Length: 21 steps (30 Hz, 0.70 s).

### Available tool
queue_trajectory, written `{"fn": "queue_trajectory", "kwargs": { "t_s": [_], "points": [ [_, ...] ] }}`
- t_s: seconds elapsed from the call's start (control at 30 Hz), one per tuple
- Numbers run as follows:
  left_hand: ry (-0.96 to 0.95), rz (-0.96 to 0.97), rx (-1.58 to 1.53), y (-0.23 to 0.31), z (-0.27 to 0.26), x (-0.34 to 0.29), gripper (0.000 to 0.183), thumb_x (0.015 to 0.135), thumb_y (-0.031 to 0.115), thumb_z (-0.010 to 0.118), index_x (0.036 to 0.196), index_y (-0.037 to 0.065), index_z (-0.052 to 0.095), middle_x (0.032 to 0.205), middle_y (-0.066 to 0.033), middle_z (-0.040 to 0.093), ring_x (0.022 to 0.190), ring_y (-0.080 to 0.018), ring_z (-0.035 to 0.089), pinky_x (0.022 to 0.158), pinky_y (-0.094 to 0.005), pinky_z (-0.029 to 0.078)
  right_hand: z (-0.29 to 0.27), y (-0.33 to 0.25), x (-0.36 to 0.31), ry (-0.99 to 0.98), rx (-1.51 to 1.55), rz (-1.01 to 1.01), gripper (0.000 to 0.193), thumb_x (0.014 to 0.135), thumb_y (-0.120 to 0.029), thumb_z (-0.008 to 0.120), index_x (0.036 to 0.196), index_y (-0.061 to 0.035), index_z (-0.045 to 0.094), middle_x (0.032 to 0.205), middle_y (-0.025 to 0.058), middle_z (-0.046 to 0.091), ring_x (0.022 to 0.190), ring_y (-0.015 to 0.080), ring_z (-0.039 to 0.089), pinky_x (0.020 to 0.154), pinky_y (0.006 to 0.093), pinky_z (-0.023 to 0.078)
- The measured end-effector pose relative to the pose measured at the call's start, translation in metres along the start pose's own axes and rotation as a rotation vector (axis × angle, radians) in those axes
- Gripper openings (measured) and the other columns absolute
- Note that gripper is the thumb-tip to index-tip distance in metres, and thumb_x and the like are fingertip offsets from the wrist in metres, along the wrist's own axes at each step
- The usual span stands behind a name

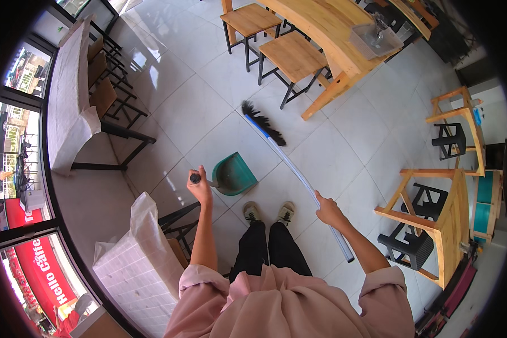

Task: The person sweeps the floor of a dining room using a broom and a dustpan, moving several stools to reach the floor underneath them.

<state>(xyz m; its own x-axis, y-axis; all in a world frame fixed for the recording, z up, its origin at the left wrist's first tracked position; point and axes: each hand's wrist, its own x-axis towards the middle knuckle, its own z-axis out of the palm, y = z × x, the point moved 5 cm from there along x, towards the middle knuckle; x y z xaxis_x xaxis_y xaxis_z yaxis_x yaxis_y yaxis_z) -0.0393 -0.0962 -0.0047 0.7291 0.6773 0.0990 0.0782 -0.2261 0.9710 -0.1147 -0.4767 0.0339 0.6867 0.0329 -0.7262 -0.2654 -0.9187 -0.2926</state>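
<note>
My left hand is closed around the dark-tipped upright handle of a green dustpan. The pan rests on the tiled floor in front of my shoes, and some greyish matter shows inside it, too small to make out. In my right hand is a broom with a long blue-grey stick, gripped near its upper end. Its black bristles lie on the floor beyond the dustpan, near the wooden stools. The broom head and the dustpan are apart.
Two wooden stools stand beside a long wooden table at the far side. Cloth-covered tables line the windows on my left, one close by my left arm. Black stools and wooden frames stand at right.
</note>
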Motion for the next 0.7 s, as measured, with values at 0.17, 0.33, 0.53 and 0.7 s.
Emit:
{"fn": "queue_trajectory", "kwargs": {
  "t_s": [0.17,0.33,0.53,0.7],
  "points": [
    [0.037,-0.004,0.013,-0.007,-0.010,-0.001,0.036,0.080,0.011,0.059,0.056,0.004,0.034,0.052,0.0027,0.033,0.052,-0.0070,0.028,0.046,-0.0225,0.027,0.049,-0.007,0.012,-0.081,0.094,0.035,0.063,0.069,-0.003,0.047,0.129,0.0017,0.028,0.082,0.0301,0.056,0.085,0.0414,0.056,0.077,0.0429,0.045],
    [0.055,-0.045,-0.042,-0.009,-0.011,-0.006,0.036,0.081,0.011,0.058,0.056,0.005,0.033,0.051,0.0039,0.032,0.051,-0.0059,0.028,0.045,-0.0224,0.025,0.080,-0.010,-0.019,-0.217,0.308,-0.038,0.069,0.070,-0.007,0.056,0.131,-0.0033,0.026,0.069,0.0194,0.057,0.054,0.0273,0.057,0.054,0.0340,0.047],
    [0.178,0.000,-0.074,0.004,-0.036,-0.026,0.036,0.082,0.013,0.057,0.056,0.006,0.033,0.054,0.0031,0.034,0.052,-0.0054,0.029,0.045,-0.0223,0.026,0.038,-0.027,-0.059,-0.010,0.129,-0.292,0.067,0.071,-0.006,0.056,0.132,-0.0082,0.029,0.064,0.0134,0.055,0.045,0.0167,0.052,0.046,0.0289,0.044],
    [0.395,-0.077,-0.041,-0.001,-0.085,-0.068,0.034,0.082,0.014,0.056,0.058,0.005,0.035,0.055,0.0021,0.033,0.053,-0.0078,0.029,0.048,-0.0236,0.028,-0.022,-0.044,-0.010,-0.333,0.583,-0.113,0.071,0.071,-0.002,0.051,0.134,-0.0065,0.021,0.055,0.0052,0.048,0.040,0.0120,0.045,0.039,0.0268,0.039]
  ]
}}
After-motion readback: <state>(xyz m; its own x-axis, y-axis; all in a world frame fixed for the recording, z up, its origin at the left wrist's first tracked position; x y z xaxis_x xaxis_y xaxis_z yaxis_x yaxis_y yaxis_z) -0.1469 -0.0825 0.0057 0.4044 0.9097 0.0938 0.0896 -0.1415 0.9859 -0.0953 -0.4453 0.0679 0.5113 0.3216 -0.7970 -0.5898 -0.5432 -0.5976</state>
